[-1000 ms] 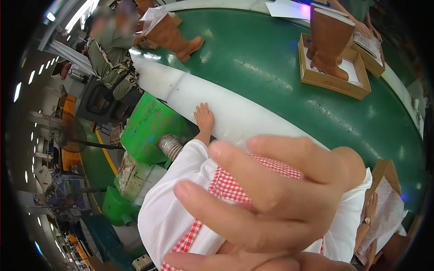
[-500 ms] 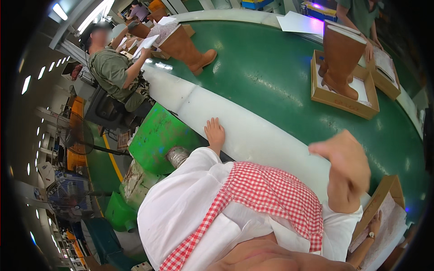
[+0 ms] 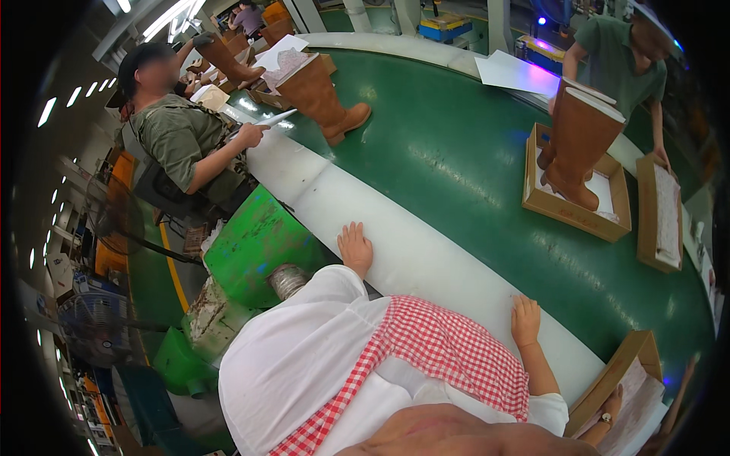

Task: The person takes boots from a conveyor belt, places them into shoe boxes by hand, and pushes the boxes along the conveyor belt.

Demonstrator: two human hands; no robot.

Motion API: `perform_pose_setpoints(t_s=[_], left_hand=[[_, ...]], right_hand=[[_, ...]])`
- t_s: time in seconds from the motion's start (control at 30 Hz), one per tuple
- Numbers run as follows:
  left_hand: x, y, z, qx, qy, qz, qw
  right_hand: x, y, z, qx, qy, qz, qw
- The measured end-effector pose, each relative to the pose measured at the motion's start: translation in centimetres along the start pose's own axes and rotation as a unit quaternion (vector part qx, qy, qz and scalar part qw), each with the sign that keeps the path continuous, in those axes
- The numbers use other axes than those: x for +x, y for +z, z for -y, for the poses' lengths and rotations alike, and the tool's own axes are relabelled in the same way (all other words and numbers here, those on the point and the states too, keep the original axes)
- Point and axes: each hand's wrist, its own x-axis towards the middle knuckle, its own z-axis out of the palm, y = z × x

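My left hand (image 3: 355,249) lies flat on the white ledge (image 3: 426,251), fingers spread, with nothing in it. Farther right along that ledge my right hand (image 3: 525,322) rests on the surface, its fingers extended and bent a little, and it also holds nothing. Beyond the ledge runs a green conveyor belt (image 3: 449,167). A pair of brown heeled boots (image 3: 582,144) stands in an open cardboard box (image 3: 582,216) on the belt at the far right. One more brown boot (image 3: 323,99), with crumpled paper in its top, stands on the belt at the far left.
A co-worker (image 3: 179,140) sits at the left holding a white sheet. Another (image 3: 627,68) stands at the far right by a box (image 3: 660,220). A co-worker's hand touches a paper-lined box (image 3: 642,346) at lower right. A green machine (image 3: 258,243) stands near my left arm.
My right hand has come down from above the ledge onto it. The boxed boots have shifted slightly nearer. The far-right box is farther from them, and the left co-worker has lowered the sheet.
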Motion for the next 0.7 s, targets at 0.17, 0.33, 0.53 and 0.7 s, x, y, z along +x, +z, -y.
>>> perform_pose_setpoints(t_s=[0.17, 0.33, 0.53, 0.7], left_hand=[[0.2, 0.1, -0.1, -0.005, 0.000, 0.007, 1.000], [0.3, 0.5, 0.1, -0.003, -0.006, 0.002, 1.000], [0.9, 1.0, 0.0, 0.002, -0.006, -0.002, 1.000], [0.8, 1.5, 0.5, 0.009, -0.009, -0.001, 1.000]], right_hand=[[-2.2, 1.4, -0.7, -0.047, -0.012, 0.000, 0.999], [-1.5, 1.4, -0.5, -0.043, 0.003, 0.009, 0.999], [-1.1, 1.5, -0.7, -0.042, 0.011, 0.006, 0.999], [-0.9, 2.0, -0.3, -0.023, 0.010, -0.001, 1.000]])
